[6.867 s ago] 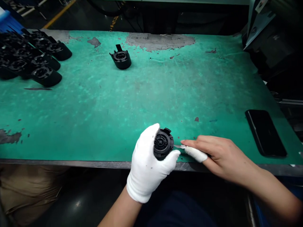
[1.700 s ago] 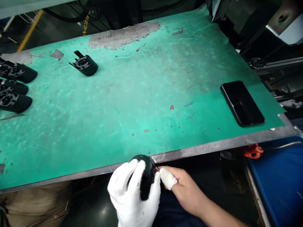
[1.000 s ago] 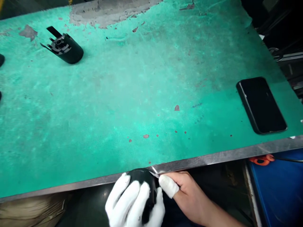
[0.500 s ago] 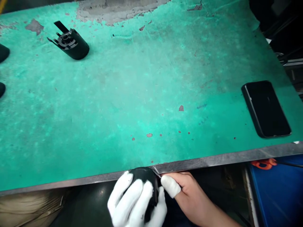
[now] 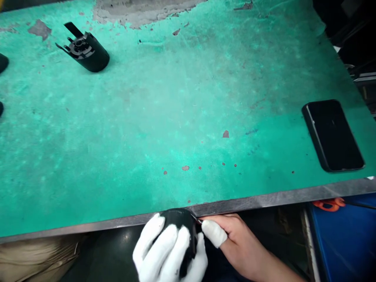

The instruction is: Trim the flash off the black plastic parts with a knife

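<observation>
Bottom centre of the frame, at the near edge of the counter: left hand, in a white glove, wraps its fingers around a black rounded part, smooth end up, lower portion mostly hidden by the glove. Right hand just beside it, bare except for a white cover on the thumb; thumb and forefinger pinch a thin metal tool. Tool tip reaches the part's right side; contact too small to confirm. Both hands occupied, grasping. Counter surface green, worn, grey patches showing, bare metal strip along the near edge. Upper left: a black cylindrical housing stands on the green, prongs and a flat tab rising from its top. Far left edge: two dark pieces, cut off by the frame. Right side: a black phone lies flat, well apart from both hands. Lower right, below counter level: orange handle near a blue surface. Lower left: folds of khaki cloth.
</observation>
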Action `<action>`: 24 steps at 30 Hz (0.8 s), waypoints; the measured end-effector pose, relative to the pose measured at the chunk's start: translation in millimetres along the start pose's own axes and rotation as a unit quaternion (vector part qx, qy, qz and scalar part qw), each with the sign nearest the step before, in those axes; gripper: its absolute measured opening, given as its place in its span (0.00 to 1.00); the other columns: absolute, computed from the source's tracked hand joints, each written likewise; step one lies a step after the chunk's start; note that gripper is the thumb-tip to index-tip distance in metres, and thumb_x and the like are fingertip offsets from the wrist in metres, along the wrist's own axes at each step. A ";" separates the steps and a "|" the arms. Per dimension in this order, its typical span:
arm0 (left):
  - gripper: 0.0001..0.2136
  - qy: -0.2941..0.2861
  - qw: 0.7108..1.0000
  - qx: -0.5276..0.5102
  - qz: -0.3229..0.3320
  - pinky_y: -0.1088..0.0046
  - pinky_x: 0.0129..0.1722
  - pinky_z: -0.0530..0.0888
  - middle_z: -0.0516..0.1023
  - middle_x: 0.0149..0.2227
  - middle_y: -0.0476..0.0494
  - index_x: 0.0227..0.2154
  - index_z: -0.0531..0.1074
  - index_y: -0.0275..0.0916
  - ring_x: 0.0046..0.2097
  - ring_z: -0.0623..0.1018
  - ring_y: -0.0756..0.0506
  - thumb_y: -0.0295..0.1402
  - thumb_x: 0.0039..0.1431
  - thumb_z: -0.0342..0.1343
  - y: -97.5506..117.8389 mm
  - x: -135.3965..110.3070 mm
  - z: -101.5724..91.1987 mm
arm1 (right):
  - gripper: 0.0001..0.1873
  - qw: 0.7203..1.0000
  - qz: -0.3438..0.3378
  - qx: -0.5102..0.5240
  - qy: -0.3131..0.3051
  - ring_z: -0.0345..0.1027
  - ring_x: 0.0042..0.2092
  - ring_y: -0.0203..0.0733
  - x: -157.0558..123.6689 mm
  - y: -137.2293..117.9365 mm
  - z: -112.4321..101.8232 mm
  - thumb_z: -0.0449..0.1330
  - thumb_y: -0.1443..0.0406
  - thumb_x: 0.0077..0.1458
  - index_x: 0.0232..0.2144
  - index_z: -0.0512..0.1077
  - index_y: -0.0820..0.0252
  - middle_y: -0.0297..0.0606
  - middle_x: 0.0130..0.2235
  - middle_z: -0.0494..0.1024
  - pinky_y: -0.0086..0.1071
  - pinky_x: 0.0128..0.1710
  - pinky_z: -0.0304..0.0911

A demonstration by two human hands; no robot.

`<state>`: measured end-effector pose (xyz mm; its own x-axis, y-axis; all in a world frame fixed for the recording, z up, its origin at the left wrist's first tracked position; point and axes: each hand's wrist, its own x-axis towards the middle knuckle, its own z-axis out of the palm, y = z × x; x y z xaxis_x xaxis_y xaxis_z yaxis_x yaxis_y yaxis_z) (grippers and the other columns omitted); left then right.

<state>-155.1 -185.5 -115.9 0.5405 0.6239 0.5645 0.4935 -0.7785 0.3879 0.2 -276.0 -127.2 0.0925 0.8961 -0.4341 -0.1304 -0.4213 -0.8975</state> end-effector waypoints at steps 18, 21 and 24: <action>0.17 -0.069 0.995 -0.056 0.048 0.54 0.50 0.79 0.79 0.36 0.43 0.37 0.77 0.36 0.47 0.78 0.38 0.20 0.42 0.72 -7.7 -2.2 -12.5 | 0.18 0.998 -0.039 -0.040 -0.006 0.71 0.38 0.42 -1.9 1.1 2.1 0.50 0.58 0.71 0.35 0.77 0.56 0.34 0.34 0.78 0.33 0.40 0.62; 0.18 -0.053 0.996 -0.053 0.054 0.53 0.49 0.80 0.78 0.35 0.43 0.37 0.77 0.35 0.46 0.79 0.38 0.20 0.41 0.72 -8.3 -3.6 -9.7 | 0.20 0.997 -0.043 -0.059 -0.002 0.68 0.36 0.40 2.5 0.7 2.3 0.50 0.57 0.71 0.32 0.76 0.57 0.33 0.32 0.76 0.33 0.38 0.61; 0.18 -0.040 0.996 -0.055 0.051 0.52 0.47 0.80 0.77 0.34 0.42 0.36 0.77 0.34 0.44 0.79 0.37 0.19 0.39 0.73 -8.3 -5.3 -6.7 | 0.22 0.998 -0.025 -0.056 0.012 0.63 0.33 0.38 5.2 -0.1 3.1 0.50 0.56 0.70 0.26 0.72 0.57 0.30 0.28 0.70 0.32 0.35 0.58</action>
<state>-166.6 -182.8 -117.2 0.6389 0.5419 0.5459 0.3579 -0.8376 0.4126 -2.3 -270.8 -129.2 0.1208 0.9135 -0.3884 -0.0143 -0.3897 -0.9209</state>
